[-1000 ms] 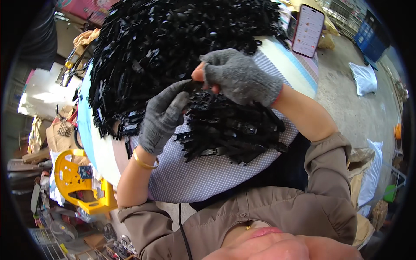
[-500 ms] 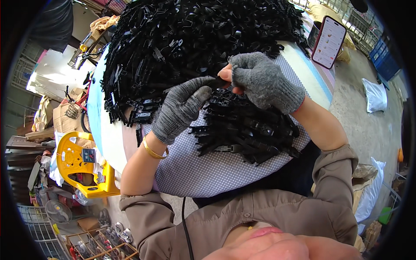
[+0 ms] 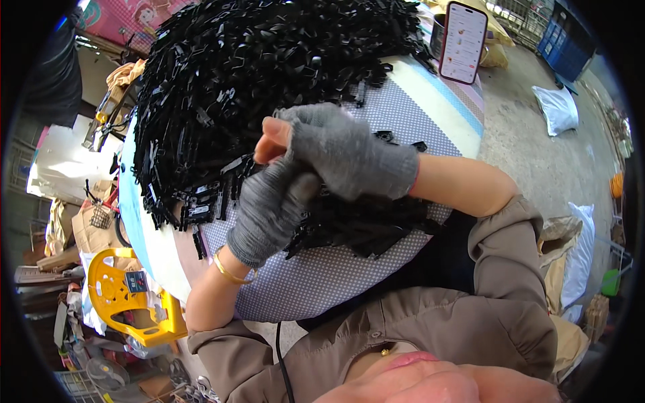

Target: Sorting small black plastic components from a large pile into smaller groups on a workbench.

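Large, jumbled heap of narrow, glossy black parts [image 3: 269, 60] beyond a smaller, partly hidden pile [image 3: 366, 232]

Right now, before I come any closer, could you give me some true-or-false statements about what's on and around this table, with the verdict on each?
1. The left hand and right hand both wear grey gloves. True.
2. The two hands are well apart. False: the right overlaps the left in this view; whether they hold anything is hidden.
3. A large heap of black parts lies beyond a smaller pile. True.
4. The gold bangle is on the right arm. False: it is on the left.
5. The smartphone is at the left of the table. False: it is at the far right.
6. A yellow plastic chair is to the left of the table. True.
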`<state>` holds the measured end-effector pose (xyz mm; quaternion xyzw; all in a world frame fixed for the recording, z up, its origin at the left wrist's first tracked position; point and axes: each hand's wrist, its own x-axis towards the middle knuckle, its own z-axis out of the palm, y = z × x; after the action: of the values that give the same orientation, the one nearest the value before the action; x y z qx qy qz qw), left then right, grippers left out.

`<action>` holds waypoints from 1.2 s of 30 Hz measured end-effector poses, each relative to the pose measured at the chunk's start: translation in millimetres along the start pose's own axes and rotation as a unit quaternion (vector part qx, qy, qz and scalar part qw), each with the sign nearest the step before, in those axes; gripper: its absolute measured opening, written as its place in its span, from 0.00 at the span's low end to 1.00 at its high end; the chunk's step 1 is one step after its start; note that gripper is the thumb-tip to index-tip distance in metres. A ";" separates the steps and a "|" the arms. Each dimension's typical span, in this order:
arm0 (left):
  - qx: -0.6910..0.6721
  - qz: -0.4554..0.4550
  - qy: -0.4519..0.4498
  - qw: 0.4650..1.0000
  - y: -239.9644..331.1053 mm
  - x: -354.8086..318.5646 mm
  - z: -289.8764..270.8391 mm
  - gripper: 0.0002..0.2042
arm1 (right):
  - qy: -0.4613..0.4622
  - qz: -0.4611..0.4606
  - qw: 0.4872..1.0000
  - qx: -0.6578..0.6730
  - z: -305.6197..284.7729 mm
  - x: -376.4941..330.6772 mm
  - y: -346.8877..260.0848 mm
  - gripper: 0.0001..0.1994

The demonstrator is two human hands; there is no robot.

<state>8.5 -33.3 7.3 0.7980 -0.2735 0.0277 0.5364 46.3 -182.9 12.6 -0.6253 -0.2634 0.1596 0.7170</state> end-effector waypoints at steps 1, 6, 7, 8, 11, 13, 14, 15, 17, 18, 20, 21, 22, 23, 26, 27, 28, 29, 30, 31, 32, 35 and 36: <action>-0.003 0.002 -0.004 1.000 0.8 -2.3 0.7 0.10 | 0.015 -0.029 0.998 0.050 4.8 -3.3 2.7 0.23; 0.143 0.044 -0.074 0.986 -5.4 -6.7 -6.3 0.09 | -0.006 -0.029 0.995 -0.097 -6.1 -12.9 -8.0 0.21; 0.132 0.063 -0.058 0.988 -16.4 -7.5 -6.0 0.10 | -0.035 -0.078 0.989 -0.119 -13.7 -13.6 -11.6 0.21; 0.130 0.064 -0.060 0.988 -11.0 -5.7 -5.4 0.10 | -0.031 -0.076 0.989 -0.121 -27.3 -14.5 -10.7 0.21; 0.251 0.111 -0.113 0.955 4.1 -1.8 -11.7 0.15 | 0.056 -0.390 0.763 -0.512 -92.7 -26.4 -2.6 0.16; 0.276 0.162 -0.125 0.939 7.1 2.2 -14.9 0.17 | 0.119 -0.383 0.591 -0.700 -149.3 -51.1 7.4 0.15; 0.302 0.211 -0.137 0.919 10.0 5.1 -15.2 0.19 | 0.136 -0.358 0.531 -0.756 -174.3 -67.8 10.2 0.15; 0.305 0.178 -0.132 0.926 12.1 4.7 -18.3 0.23 | 0.134 -0.315 0.501 -0.795 -195.8 -85.0 12.7 0.15; 0.289 0.098 -0.079 0.949 8.8 4.8 -32.2 0.22 | 0.128 -0.268 0.467 -0.833 -222.0 -103.9 11.7 0.16; 0.295 0.061 -0.039 0.953 2.1 4.9 -40.3 0.20 | 0.129 -0.218 0.455 -0.854 -231.8 -109.8 9.9 0.17; 0.459 0.023 0.017 0.888 -7.3 0.3 -67.7 0.20 | 0.131 -0.174 0.446 -0.868 -248.3 -108.2 7.9 0.18; 0.451 0.030 0.010 0.892 -19.0 5.0 -71.5 0.20 | 0.131 -0.168 0.434 -0.876 -262.6 -115.8 6.2 0.19; 0.511 -0.058 -0.020 0.857 -24.7 6.3 -78.8 0.20 | 0.131 -0.173 0.425 -0.879 -267.6 -114.6 3.8 0.20; 0.565 -0.145 -0.050 0.811 -28.7 8.1 -81.1 0.21 | 0.133 -0.187 0.416 -0.880 -271.2 -116.5 -2.1 0.21; 0.599 -0.160 -0.098 0.778 -38.1 14.9 -72.2 0.23 | 0.180 -0.173 0.370 -0.895 -291.7 -122.4 -14.9 0.21; 0.599 -0.161 -0.110 0.776 -40.9 15.3 -68.8 0.21 | 0.187 -0.174 0.364 -0.896 -294.9 -126.0 -22.5 0.21; 0.598 -0.156 -0.113 0.778 -44.6 18.1 -66.0 0.21 | 0.189 -0.169 0.361 -0.897 -297.9 -129.3 -28.0 0.21; 0.588 -0.190 -0.116 0.778 -18.0 18.3 -65.4 0.20 | 0.195 -0.189 0.366 -0.890 -297.3 -109.1 -27.1 0.21; 0.575 -0.224 -0.121 0.777 -38.4 3.5 -83.9 0.19 | 0.201 -0.205 0.373 -0.882 -299.5 -90.3 -20.7 0.20; 0.574 -0.216 -0.124 0.780 -40.3 7.3 -81.4 0.19 | 0.211 -0.206 0.381 -0.876 -303.9 -97.5 -24.3 0.20; 0.573 -0.187 -0.106 0.791 -41.2 10.3 -78.9 0.16 | 0.214 -0.200 0.377 -0.879 -306.7 -106.1 -25.8 0.20; 0.559 -0.143 -0.086 0.812 -42.5 13.8 -76.6 0.13 | 0.232 -0.203 0.377 -0.873 -304.6 -118.8 -29.4 0.18; 0.551 -0.129 -0.082 0.820 -42.6 13.5 -77.3 0.11 | 0.228 -0.222 0.382 -0.868 -300.0 -121.4 -28.4 0.16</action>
<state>59.0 40.2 8.7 0.9878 -0.1499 0.0385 -0.0185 118.3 -499.2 -5.0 -0.8391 -0.2145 -0.4690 -0.1732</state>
